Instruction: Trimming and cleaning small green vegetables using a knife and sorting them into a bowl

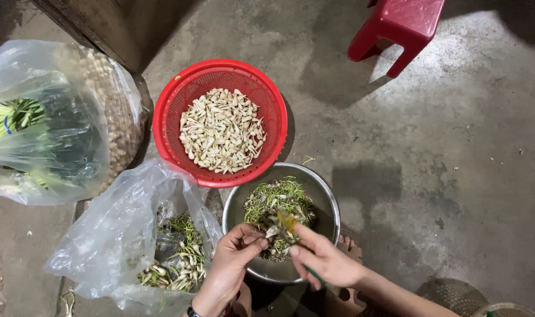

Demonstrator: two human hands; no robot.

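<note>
Nearest, at the bottom edge of the floor in view: left hand with fingers curled, pinching a small pale bulb at the fingertips, wrist wearing a dark band. Just beside it, right hand closed around a small knife with a green handle, yellowish blade tip touching the bulb. Both hands held over the near rim of a round steel bowl, holding a heap of green stringy roots and trimmings.

To the left of the bowl, touching its side: clear plastic bag, open, with untrimmed bulbs and green roots lying inside. At the bottom right corner, part of a woven basket, partly cut off by the frame. Toes of a foot in a sandal just behind the right hand.

Farther off, touching the far rim of the steel bowl: red plastic colander, filled with a mound of pale trimmed bulbs. At the left edge, another large clear bag with green stalks inside, resting against a netted sack of pale round pieces. Farthest, at the top edge: red plastic stool, well apart from the bowl, and a dark wooden corner.
</note>
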